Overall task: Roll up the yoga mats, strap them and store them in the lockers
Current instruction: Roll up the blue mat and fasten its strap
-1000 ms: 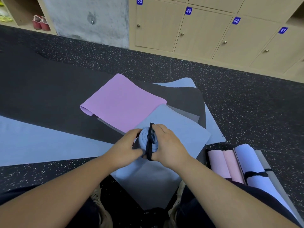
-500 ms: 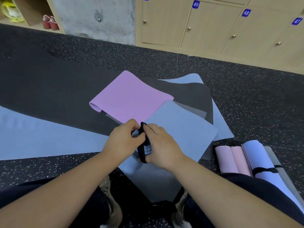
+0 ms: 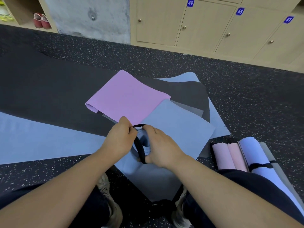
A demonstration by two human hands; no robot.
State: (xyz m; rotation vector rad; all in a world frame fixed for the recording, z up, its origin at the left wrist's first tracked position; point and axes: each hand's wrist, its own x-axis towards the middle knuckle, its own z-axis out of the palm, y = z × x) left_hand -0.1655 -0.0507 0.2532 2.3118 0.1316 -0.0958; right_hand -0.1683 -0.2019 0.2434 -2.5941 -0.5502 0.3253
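A rolled blue yoga mat (image 3: 144,143) stands on end between my hands, with a black strap (image 3: 139,148) looped around its end. My left hand (image 3: 120,135) pinches the strap at the top of the roll. My right hand (image 3: 159,145) grips the roll and the strap from the right side. Under them lie flat mats: a blue one (image 3: 179,129), a pink one (image 3: 128,97) and a dark grey one (image 3: 189,92). Most of the roll is hidden by my hands.
Rolled pink mats (image 3: 228,155) and a strapped blue roll (image 3: 259,163) lie on the floor at my right knee. Long black (image 3: 41,86) and blue (image 3: 41,142) mats stretch left. Numbered wooden lockers (image 3: 205,27) line the far wall, doors closed. Red shoes (image 3: 40,20) sit on a shelf.
My hands shifted the strap over the end of the roll; the left hand moved from the roll's side up to pinch the strap at its top. The roll's spiral end is less exposed.
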